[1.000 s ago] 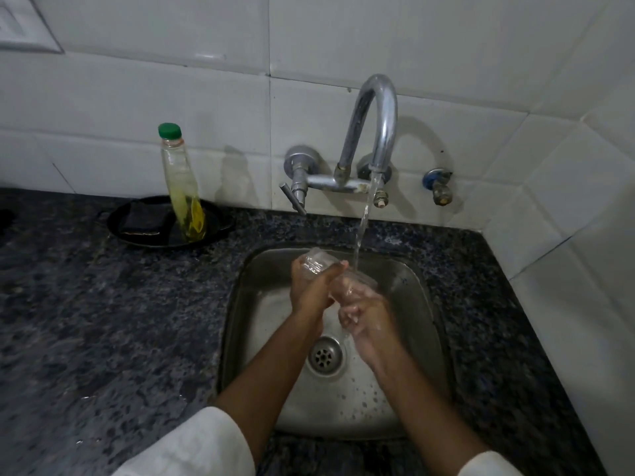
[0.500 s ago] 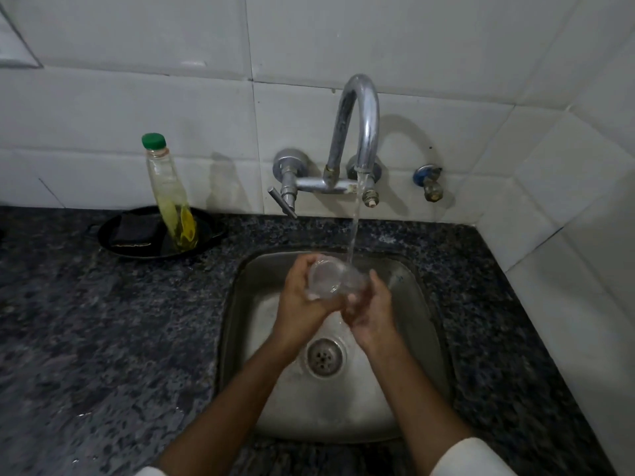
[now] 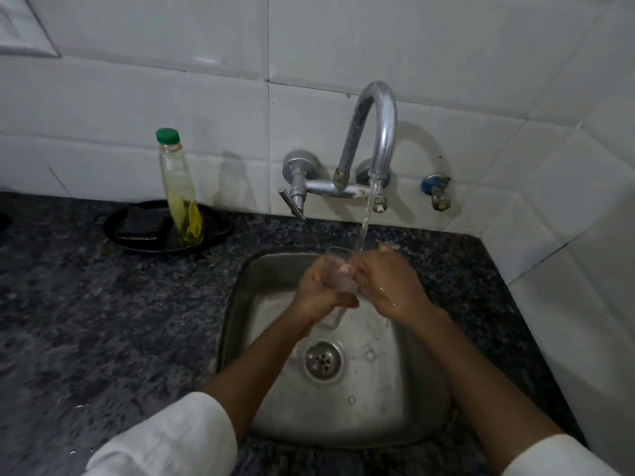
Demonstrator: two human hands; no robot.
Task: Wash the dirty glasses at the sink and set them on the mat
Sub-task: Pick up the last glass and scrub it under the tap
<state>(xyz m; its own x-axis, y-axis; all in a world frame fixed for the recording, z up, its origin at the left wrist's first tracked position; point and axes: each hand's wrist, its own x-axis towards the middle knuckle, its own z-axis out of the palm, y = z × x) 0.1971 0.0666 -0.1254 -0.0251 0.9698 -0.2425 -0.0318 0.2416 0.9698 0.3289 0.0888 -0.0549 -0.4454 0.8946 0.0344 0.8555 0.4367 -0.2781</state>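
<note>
1. Over the sink (image 3: 237,304), half a second on, the glass (image 3: 338,269) has turned from lying nearly sideways, mouth toward the camera, to standing close to upright under the water stream (image 3: 365,225).
2. Its long axis now runs roughly vertical, slightly tilted, with the rim pointing up and away toward the tap (image 3: 374,132) and the base down toward the drain (image 3: 323,360).
3. Left hand (image 3: 319,290) has its fingers curled tight around the glass's lower half; right hand (image 3: 385,283) presses its fingers against the glass's right side, closed on it.
4. Water falls at the glass's rim; whether any collects inside cannot be told.
5. Left of the sink, a black dish (image 3: 137,237) on the counter (image 3: 86,321) holds a dark sponge (image 3: 141,221) and a green-capped bottle (image 3: 178,190) with yellow liquid low inside.
</note>
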